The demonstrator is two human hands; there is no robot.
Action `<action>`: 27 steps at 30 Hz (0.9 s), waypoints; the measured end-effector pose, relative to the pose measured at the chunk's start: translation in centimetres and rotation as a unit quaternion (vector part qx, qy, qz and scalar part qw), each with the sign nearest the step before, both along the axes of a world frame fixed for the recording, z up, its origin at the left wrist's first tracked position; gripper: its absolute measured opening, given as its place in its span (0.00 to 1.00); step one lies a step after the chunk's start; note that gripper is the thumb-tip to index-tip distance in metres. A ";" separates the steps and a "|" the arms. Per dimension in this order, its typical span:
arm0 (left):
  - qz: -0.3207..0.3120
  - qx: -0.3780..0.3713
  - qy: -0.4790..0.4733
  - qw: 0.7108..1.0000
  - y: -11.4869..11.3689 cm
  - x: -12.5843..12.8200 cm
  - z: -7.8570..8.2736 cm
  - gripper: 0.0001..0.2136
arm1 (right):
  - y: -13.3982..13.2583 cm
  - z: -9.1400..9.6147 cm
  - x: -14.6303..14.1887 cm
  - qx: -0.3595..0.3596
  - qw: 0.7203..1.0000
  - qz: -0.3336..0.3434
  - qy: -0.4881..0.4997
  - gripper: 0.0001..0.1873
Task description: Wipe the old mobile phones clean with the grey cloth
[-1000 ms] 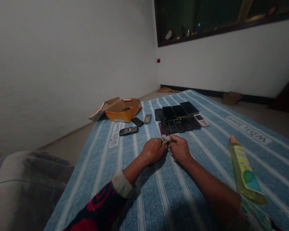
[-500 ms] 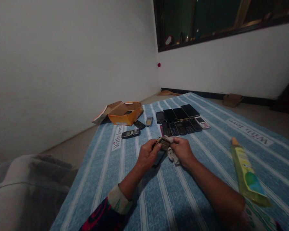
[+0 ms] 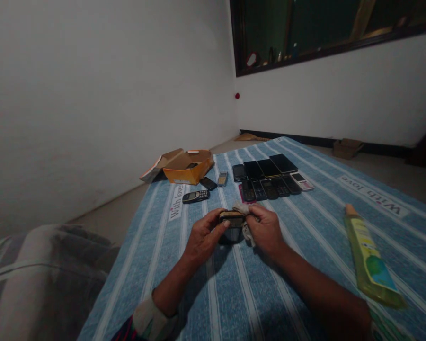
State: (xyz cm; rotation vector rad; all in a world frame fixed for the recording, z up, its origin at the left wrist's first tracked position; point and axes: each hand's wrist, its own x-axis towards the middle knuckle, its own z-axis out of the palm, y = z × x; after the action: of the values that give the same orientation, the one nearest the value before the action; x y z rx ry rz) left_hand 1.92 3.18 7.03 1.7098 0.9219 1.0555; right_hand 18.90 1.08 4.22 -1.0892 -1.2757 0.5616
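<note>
Holding a pale cloth [image 3: 240, 207] to a dark device [image 3: 232, 216], with phones in 2 rows beyond

From where I stand, the cloth work looks partway along, with this piece in the middle of its turn. The device is at the near side of the rows, between the left hand [image 3: 204, 237] and the right hand [image 3: 266, 229]. The left grip is closed around its left end, thumb laid across the near face; the right grip is pinched tight on the bunched cloth, pressing it to the right end. A dark, glossy shape shows just under the device, and I cannot tell whether it belongs to it.

Ahead, on the blue striped cover [image 3: 156, 265], sit a back row [image 3: 269, 167] of 4 phones and a front row [image 3: 269, 189] of 6. I'd take those 10 as the finished share, judging by their tidy order alone. Apart from them, near the open orange box [image 3: 182, 176], are 3 loose phones [image 3: 196, 196], unsorted and, I'd guess, part of what is left. Something dark shows inside the box, too small to make out. The yellow-green bottle [image 3: 372, 258] is off to the right, well apart from the hands and untouched.
</note>
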 end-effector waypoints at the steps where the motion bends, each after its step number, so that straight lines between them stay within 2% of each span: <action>1: -0.004 -0.007 0.009 1.000 -0.1 -0.6 0.2 0.14 | -0.2 0.1 -0.4 0.022 1.000 0.007 -0.017 0.12; 4: 0.007 0.010 0.060 0.998 -0.5 -2.3 0.9 0.13 | -0.8 -0.1 -1.4 0.064 0.996 0.030 -0.063 0.13; 8: 0.004 0.054 0.171 0.984 -1.4 -3.6 2.5 0.09 | -1.2 -1.0 -2.2 0.077 0.989 0.049 -0.118 0.15; 14: -0.015 0.026 0.209 0.977 -2.0 -4.2 4.1 0.11 | -1.2 -3.5 -2.9 0.058 0.976 0.055 -0.200 0.14; 17: 0.013 0.007 0.194 0.981 -1.9 -4.5 3.8 0.11 | -0.8 -4.0 -2.8 0.028 0.978 0.055 -0.199 0.13; 20: 0.045 -0.015 0.150 0.987 -1.8 -4.6 3.2 0.11 | -0.5 -3.1 -2.4 0.022 0.986 0.041 -0.159 0.13; 24: 0.076 -0.039 0.066 0.994 -1.9 -3.8 1.7 0.12 | -0.6 -0.9 -1.8 0.062 0.990 0.014 -0.124 0.13; 27: 0.106 -0.042 0.029 0.993 -1.9 -2.9 0.2 0.14 | -0.9 -0.2 -1.8 0.116 0.982 0.020 -0.149 0.15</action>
State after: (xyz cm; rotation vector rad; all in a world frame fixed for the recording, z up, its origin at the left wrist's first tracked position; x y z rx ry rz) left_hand -1.00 1.30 7.21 1.6055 1.1906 1.0920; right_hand 17.06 0.16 3.99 -0.9776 -1.5837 0.2751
